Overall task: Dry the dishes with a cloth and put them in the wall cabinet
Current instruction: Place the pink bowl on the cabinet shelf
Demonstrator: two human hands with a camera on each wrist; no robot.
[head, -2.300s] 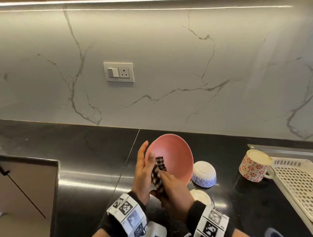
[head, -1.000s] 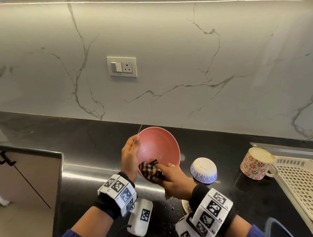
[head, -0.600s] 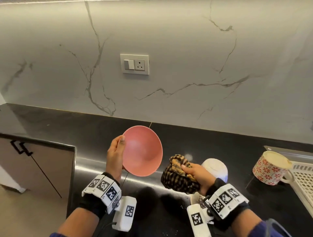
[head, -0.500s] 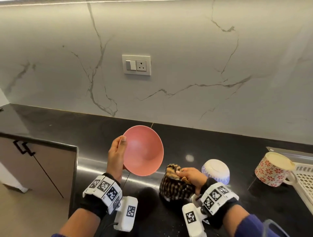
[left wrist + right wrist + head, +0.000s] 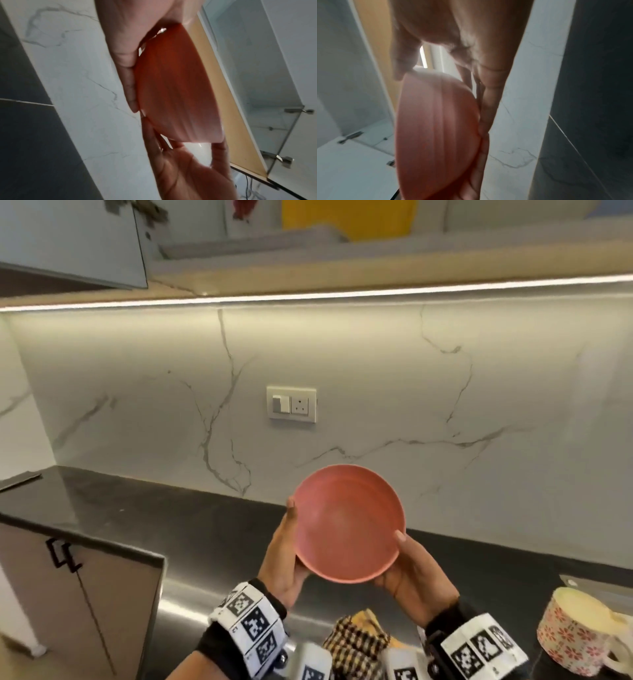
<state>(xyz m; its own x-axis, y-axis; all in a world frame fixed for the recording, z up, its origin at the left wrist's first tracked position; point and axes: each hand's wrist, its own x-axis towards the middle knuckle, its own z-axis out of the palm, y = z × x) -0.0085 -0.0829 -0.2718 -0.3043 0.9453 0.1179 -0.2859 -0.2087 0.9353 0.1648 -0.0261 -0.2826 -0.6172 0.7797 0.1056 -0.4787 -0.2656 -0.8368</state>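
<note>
Both hands have come together on the pink bowl since a moment ago, when the right one was setting the checked cloth down on the bench and only the left held the bowl; the view has also tipped up so the wall cabinet now shows.

That wall cabinet (image 5: pixel 239 241) stands open above the marble backsplash (image 5: pixel 445 405), its glass door (image 5: pixel 75 241) swung out to the left and a yellow item and a pale tray-like thing dimly visible on the shelf, too blurred to name. Below runs the black bench (image 5: pixel 137 508). Over it, lifted clear of the surface, is the pink bowl (image 5: pixel 347 523), tilted with its hollow towards the onlooker. The left hand (image 5: pixel 284 559) cups its left rim with the thumb along the edge, and the right hand (image 5: pixel 411 573) cradles the lower right rim, fingers curled behind. The checked cloth (image 5: pixel 356 642) lies bunched on the bench between the two wrists, held by neither hand. An upturned floral mug (image 5: pixel 575 635) sits at the right edge of the bench.

By my reckoning the bowl's drying is finished and it is on its way up to the cabinet. The mug looks not yet wiped or shelved, so a fair part of the job remains.
</note>
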